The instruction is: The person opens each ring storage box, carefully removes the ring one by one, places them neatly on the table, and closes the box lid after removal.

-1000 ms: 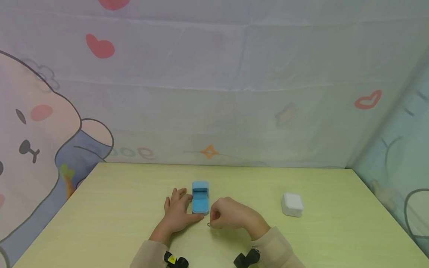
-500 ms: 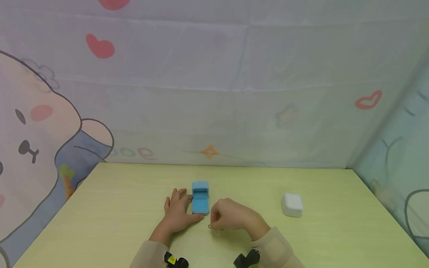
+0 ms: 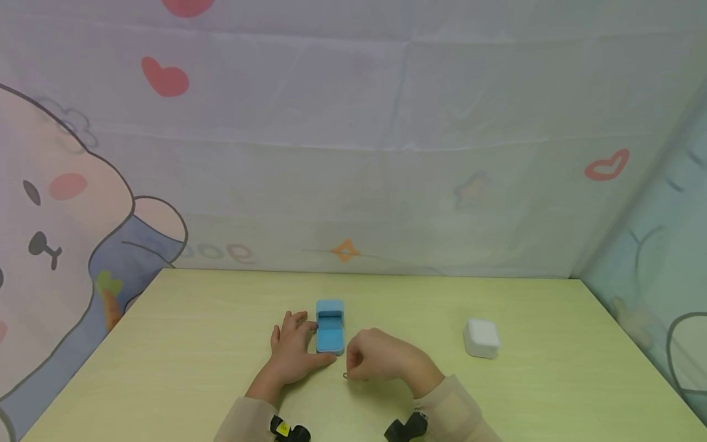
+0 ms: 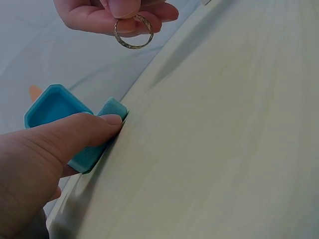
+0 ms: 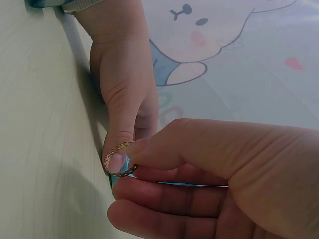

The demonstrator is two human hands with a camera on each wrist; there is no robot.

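A small blue ring box [image 3: 330, 336] stands on the table with its lid raised, its inside facing the person. The left hand [image 3: 293, 356] holds it, thumb across the front edge and index finger at the left side; the other fingers spread over the table. In the left wrist view the thumb presses on the box's front [image 4: 89, 154]. Just in front of the box and to its right, the right hand [image 3: 381, 355] pinches a gold-coloured ring [image 4: 133, 32] between thumb and index finger. The ring [image 5: 110, 158] has a braided-looking band and hangs above the table.
A white rounded block [image 3: 482, 337] sits on the table [image 3: 552, 393] to the right. Behind the table hangs a printed cloth [image 3: 353, 123], with another cloth along the right side. Black wrist cameras [image 3: 407, 426] are strapped at both sleeves.
The right hand and the ring have shifted slightly toward the person. The left hand and the ring box stay where they were.
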